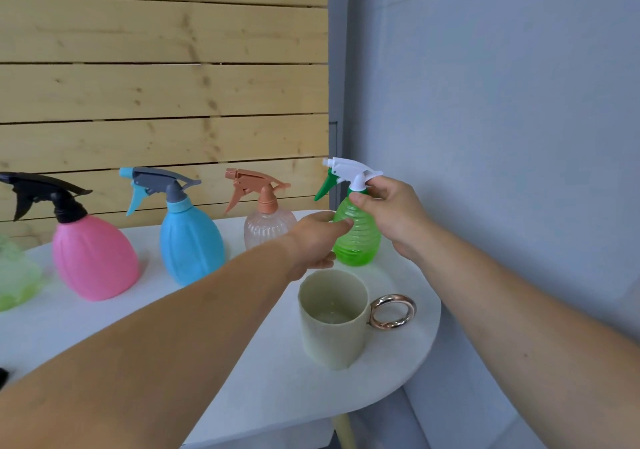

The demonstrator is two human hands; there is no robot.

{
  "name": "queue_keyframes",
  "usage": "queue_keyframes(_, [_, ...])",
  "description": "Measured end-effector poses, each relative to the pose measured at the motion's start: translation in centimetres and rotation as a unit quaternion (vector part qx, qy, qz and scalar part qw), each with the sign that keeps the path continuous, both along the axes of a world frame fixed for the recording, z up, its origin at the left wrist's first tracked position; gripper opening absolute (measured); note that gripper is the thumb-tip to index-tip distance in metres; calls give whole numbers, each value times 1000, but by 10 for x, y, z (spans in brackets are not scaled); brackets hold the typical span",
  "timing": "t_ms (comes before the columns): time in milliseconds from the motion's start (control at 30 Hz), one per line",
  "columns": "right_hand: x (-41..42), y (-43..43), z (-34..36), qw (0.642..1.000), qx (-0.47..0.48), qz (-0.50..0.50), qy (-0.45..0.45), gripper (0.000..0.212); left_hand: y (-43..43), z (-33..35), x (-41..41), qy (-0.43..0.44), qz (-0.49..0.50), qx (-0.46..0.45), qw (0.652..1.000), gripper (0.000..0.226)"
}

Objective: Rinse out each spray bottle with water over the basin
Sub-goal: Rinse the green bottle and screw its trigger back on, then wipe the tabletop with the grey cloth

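A green ribbed spray bottle (358, 237) with a white spray head and green trigger stands upright at the far right of the white table (242, 362). My left hand (317, 241) grips its body from the left. My right hand (391, 213) pinches the collar just under the spray head. Left of it stand a clear bottle with an orange head (266, 227), a blue bottle (190, 241) and a pink bottle with a black head (93, 258), all upright and capped.
A cream mug (332, 324) with a shiny ring handle stands in front of the green bottle, a little liquid at its bottom. A blurred green object (17, 275) lies at the left edge. Wooden slats back the table; a grey wall is on the right.
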State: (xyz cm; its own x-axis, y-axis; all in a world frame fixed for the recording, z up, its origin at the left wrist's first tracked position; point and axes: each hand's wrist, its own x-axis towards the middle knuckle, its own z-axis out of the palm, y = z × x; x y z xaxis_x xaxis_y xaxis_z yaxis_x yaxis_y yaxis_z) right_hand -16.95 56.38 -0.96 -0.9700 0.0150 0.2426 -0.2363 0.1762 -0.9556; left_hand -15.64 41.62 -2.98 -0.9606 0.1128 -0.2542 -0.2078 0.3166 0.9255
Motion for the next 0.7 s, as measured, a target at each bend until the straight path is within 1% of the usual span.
queue_keyframes(100, [-4,-1,-4,1000,-2,-2,1,21,-1,-2,-4,-1,4,1,1000,41])
queue_keyframes(367, [-6,-2,0,1000,-3,-5,-3,18,2,-3,-6,6,11,9,1000,41])
queue_keyframes(467, [-4,-1,0,1000,9,-4,-7,21,2,-2,-2,-6,10,10,1000,51])
queue_keyframes(533, [-1,1,1,1000,13,-9,-16,26,-1,2,1,-16,22,6,1000,60])
queue_keyframes(600, [5,3,5,999,10,-29,-31,32,-4,9,10,-20,32,3,999,61])
queue_keyframes(667, [14,6,10,996,26,-69,-43,46,-8,20,25,-11,49,-2,999,53])
queue_keyframes(700, [19,7,13,993,44,-96,-46,54,-12,26,35,-4,65,-7,998,41])
